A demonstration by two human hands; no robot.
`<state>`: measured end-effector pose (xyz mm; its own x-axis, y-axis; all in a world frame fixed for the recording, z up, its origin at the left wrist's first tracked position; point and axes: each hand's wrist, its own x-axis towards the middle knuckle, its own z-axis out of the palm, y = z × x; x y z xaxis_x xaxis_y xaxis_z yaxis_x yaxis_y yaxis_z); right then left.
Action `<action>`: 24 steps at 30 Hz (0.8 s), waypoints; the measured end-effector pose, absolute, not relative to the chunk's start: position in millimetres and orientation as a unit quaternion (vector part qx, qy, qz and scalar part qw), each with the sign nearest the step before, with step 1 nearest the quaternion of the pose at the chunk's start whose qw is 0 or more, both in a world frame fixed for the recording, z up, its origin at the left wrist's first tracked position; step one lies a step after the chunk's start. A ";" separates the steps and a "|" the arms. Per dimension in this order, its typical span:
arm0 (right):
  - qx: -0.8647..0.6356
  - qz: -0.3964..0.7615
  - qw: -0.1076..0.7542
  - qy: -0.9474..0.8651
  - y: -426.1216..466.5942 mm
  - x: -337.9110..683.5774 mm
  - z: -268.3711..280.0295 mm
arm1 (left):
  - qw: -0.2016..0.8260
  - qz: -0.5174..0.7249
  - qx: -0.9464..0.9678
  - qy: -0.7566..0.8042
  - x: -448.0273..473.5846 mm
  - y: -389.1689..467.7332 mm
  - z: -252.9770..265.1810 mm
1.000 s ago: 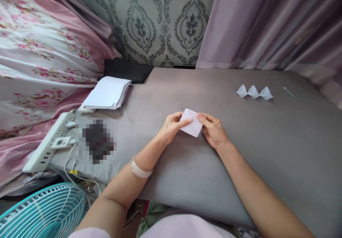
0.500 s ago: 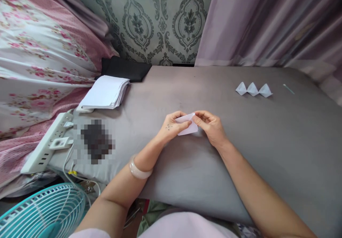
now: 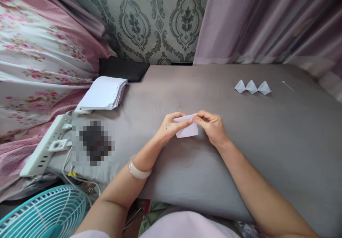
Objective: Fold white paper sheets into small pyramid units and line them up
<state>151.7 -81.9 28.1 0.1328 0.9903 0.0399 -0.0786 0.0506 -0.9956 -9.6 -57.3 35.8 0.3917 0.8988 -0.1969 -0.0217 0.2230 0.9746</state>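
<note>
Folded paper, held over grey cloth.
The left hand grips its left side, the right hand its upper right corner; three paper shapes lie farther right.

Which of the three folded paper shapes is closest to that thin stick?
The rightmost folded shape; the middle one and left one sit farther from the stick.

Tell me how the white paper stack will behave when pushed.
The paper stack will probably fan out, as its edges look uneven and no band shows around it. Lying low and flat, it should slide rather than tip. Its many layers suggest some weight.
</note>
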 end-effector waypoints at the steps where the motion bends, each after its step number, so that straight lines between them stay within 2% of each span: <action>1: -0.499 0.483 0.562 -0.449 -81.8 151.9 28.6 | 0.658 0.353 0.510 0.426 -9.8 -57.1 36.2; 9: -0.535 0.530 0.459 -0.470 -82.8 160.3 36.8 | 0.644 0.312 0.530 0.456 -15.0 -53.2 37.1; 17: -0.537 0.529 0.559 -0.346 -73.9 167.8 26.3 | 0.625 0.340 0.541 0.448 -26.1 -40.8 38.4; 20: -0.540 0.538 0.551 -0.341 -72.8 169.0 24.0 | 0.635 0.321 0.545 0.444 -30.5 -39.6 41.0; 24: -0.540 0.504 0.505 -0.445 -75.3 174.2 27.2 | 0.627 0.318 0.567 0.430 -35.2 -37.8 39.2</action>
<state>174.2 -75.3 27.2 0.0945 0.9910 -0.0947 -0.0283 -0.0924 -0.9953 -35.2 -37.8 39.2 0.4274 0.8863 -0.1784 0.0887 0.1553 0.9839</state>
